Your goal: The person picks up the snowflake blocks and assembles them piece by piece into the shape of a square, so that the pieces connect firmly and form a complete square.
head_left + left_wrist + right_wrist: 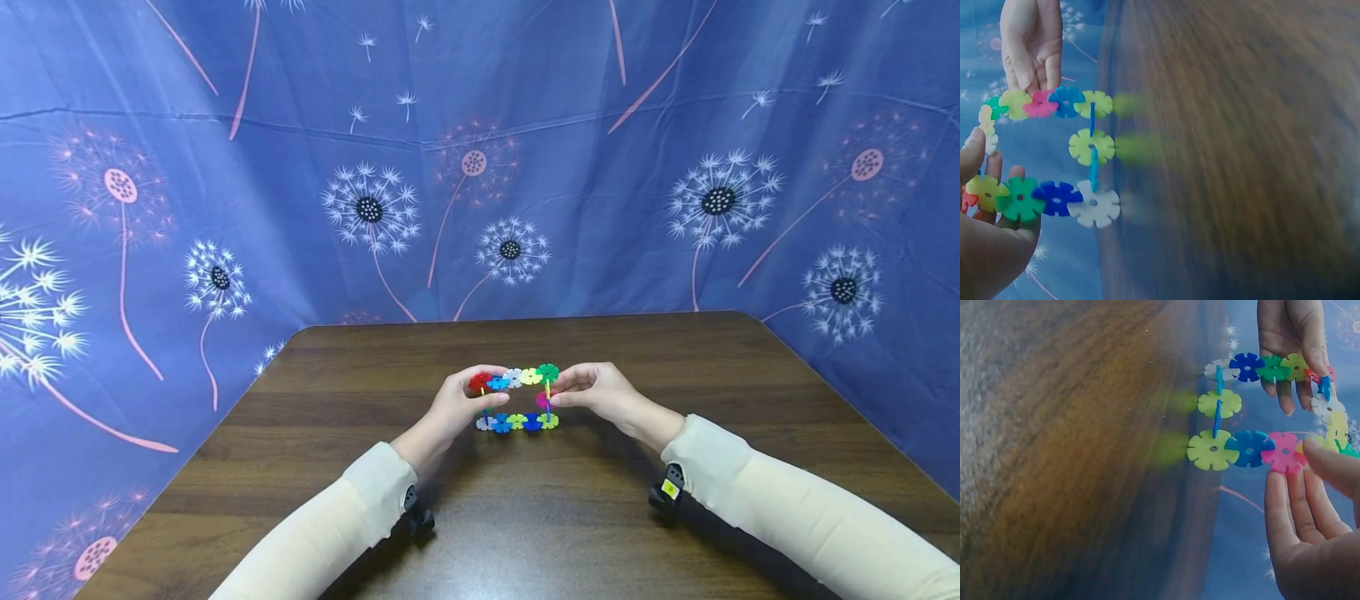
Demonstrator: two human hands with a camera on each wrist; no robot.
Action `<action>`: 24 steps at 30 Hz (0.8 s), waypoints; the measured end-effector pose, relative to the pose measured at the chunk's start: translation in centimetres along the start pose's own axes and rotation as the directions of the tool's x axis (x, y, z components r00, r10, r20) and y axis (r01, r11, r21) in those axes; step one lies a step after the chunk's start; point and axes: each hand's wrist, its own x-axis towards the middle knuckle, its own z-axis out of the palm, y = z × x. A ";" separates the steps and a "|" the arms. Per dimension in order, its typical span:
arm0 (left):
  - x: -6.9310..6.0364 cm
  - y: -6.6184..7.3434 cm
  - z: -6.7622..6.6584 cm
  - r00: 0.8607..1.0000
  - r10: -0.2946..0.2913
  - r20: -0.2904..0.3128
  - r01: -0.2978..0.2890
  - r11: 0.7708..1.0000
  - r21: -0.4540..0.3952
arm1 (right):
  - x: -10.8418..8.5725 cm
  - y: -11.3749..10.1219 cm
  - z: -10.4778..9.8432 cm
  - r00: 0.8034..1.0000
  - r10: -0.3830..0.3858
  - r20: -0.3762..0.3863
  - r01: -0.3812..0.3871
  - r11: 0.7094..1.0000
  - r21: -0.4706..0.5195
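Note:
A rectangular loop of interlocking flower-shaped plastic discs (513,378), in red, blue, white, yellow, green and pink, stands upright between my two hands. My left hand (452,402) grips its left side, the thumb in front and the fingers behind the yellow disc (985,192) and green disc (1020,199). Opposite, my right hand (611,395) pinches the right side near the pink disc (1285,452), its thumb over a yellow-green disc. The loop's lower row, with a white disc (1094,208) at one corner, sits at the tabletop; I cannot tell whether it touches.
A dark brown wooden table (540,517) lies under the hands. Behind it hangs a blue cloth (600,208) printed with dandelions. Both sleeves are cream, and a small black device (666,492) is strapped near the right wrist.

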 end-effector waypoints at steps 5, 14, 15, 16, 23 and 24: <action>-0.1 -0.4 -0.8 0.994 0.057 0.094 -0.056 0.998 -0.005 | -0.1 0.0 0.3 1.000 -0.017 -0.026 0.016 1.000 -0.020; -0.7 -0.9 -1.9 0.990 0.006 0.139 -0.015 0.998 0.062 | -0.5 -0.1 0.8 0.999 -0.016 -0.040 0.015 1.000 -0.020; -0.8 -1.0 -2.0 0.990 -0.008 0.141 -0.001 0.998 0.062 | -0.6 -0.1 0.8 0.999 -0.017 -0.044 0.016 1.000 -0.022; -0.8 -1.1 -2.1 0.990 -0.014 0.141 0.005 0.998 0.067 | -0.6 -0.1 0.9 0.999 -0.016 -0.050 0.015 1.000 -0.026; -1.0 -1.6 -2.5 0.999 -0.043 0.032 0.039 0.993 0.115 | -0.5 0.1 1.1 0.994 -0.021 -0.107 0.018 0.999 -0.028; -1.0 -1.7 -2.4 0.999 -0.045 0.008 0.044 0.992 0.115 | -0.4 0.1 1.1 0.993 -0.018 -0.116 0.015 0.999 -0.029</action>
